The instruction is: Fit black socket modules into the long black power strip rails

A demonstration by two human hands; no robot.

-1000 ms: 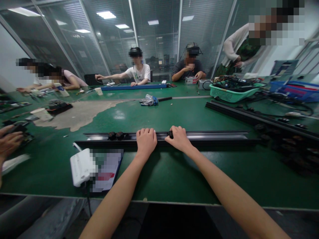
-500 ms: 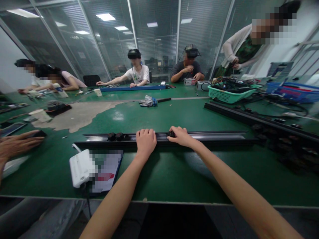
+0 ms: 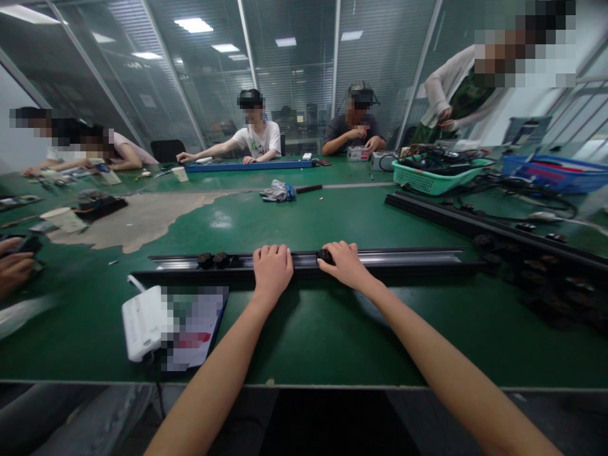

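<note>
Long black rail with shiny channel [image 3: 306, 273] laid on green tabletop [image 3: 332, 342], gripped by left hand [image 3: 274, 271], fingers together, clamped over it. Small round black part [image 3: 325, 256] pinched at channel between thumb and fingers of right hand [image 3: 348, 265]. Two round black knobs [image 3: 206, 260] set farther left.

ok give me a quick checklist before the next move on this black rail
1. Left hand on the long straight black rail: ok.
2. Right hand holding the small round black part: ok.
3. That part fully seated in the rail: cannot tell, partly covered.
4. Two other round black parts apart from the left hand: ok.
5. White rectangular box not touching the rail: cannot tell, its white stub reaches close.
</note>
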